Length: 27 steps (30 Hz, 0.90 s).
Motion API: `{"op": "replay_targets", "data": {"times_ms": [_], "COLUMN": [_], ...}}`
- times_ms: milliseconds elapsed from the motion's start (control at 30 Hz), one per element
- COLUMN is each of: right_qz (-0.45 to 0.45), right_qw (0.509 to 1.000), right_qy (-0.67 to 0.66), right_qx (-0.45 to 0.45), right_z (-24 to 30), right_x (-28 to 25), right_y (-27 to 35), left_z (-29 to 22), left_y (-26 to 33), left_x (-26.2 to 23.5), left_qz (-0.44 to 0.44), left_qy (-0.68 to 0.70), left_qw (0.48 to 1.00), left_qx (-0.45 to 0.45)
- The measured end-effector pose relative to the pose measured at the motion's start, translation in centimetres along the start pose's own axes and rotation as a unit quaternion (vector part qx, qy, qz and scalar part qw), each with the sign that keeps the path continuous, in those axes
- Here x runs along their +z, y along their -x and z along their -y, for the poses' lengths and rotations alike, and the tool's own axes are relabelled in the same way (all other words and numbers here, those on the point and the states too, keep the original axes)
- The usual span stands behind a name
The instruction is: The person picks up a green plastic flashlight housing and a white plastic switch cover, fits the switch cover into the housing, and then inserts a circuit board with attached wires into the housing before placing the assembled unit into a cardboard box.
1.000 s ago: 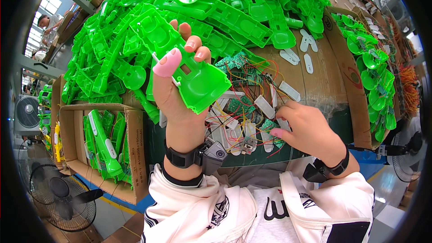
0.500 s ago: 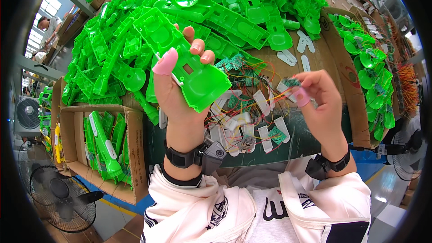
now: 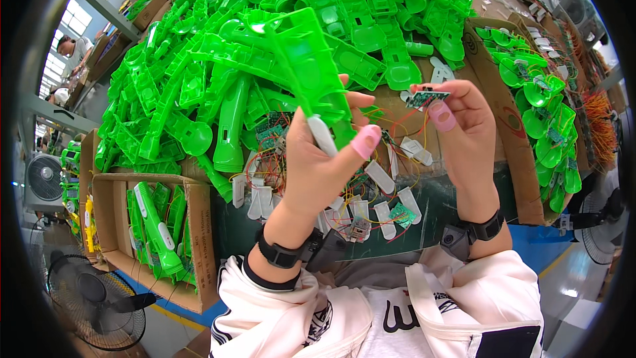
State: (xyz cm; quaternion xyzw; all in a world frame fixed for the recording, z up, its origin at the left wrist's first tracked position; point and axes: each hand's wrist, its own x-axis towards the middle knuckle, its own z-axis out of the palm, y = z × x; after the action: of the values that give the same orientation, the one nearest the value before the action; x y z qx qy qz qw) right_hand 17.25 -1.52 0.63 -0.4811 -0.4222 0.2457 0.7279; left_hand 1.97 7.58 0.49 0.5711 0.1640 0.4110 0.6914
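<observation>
My left hand (image 3: 317,171) is closed around a green plastic housing half (image 3: 303,56), which stands tilted with its ribbed inside showing. A white strip (image 3: 322,135) lies against the housing near my palm. In my right hand (image 3: 469,142), thumb and fingers pinch a small green circuit board (image 3: 427,98), with thin red and yellow wires hanging from it. Both thumbs wear pink finger covers. The two hands are a short way apart, the board clear of the housing. Below them on the table lie loose white strips (image 3: 380,178) and a circuit board (image 3: 401,215) among tangled wires.
A large heap of green housings (image 3: 228,122) covers the table's far side. At left stands a cardboard box (image 3: 204,238) with assembled green housings. On the right, a cardboard tray (image 3: 507,139) holds green parts with wired boards. A black fan (image 3: 93,298) stands at lower left.
My left hand has turned the housing more upright, showing its ribbed inside, and moved it right. My right hand has raised the circuit board slightly and turned it flatter.
</observation>
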Motion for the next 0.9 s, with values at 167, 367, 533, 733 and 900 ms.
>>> {"op": "replay_targets", "data": {"times_ms": [167,367,533,733,900], "right_qz": [0.07,0.066,0.043,0.016,0.009], "right_qw": [0.979,0.972,0.97,0.976,0.978], "right_qy": [-0.15,-0.167,-0.142,-0.124,-0.117], "right_qx": [0.121,0.151,0.195,0.179,0.175], "right_z": [-0.9,-1.2,-1.1,-1.3,-1.2], "right_x": [0.1,0.3,0.1,0.2,0.4], "right_y": [0.8,1.0,1.0,1.4,1.5], "left_z": [0.8,1.3,1.4,1.7,1.9], "left_y": [0.0,0.2,0.2,0.3,0.4], "left_x": [0.2,0.2,0.3,0.3,0.2], "left_qz": [0.029,0.061,0.065,0.042,0.036], "left_qy": [-0.03,0.03,-0.005,-0.053,-0.046], "left_qw": [0.998,0.997,0.997,0.996,0.996], "left_qx": [0.046,0.034,0.04,0.061,0.07]}}
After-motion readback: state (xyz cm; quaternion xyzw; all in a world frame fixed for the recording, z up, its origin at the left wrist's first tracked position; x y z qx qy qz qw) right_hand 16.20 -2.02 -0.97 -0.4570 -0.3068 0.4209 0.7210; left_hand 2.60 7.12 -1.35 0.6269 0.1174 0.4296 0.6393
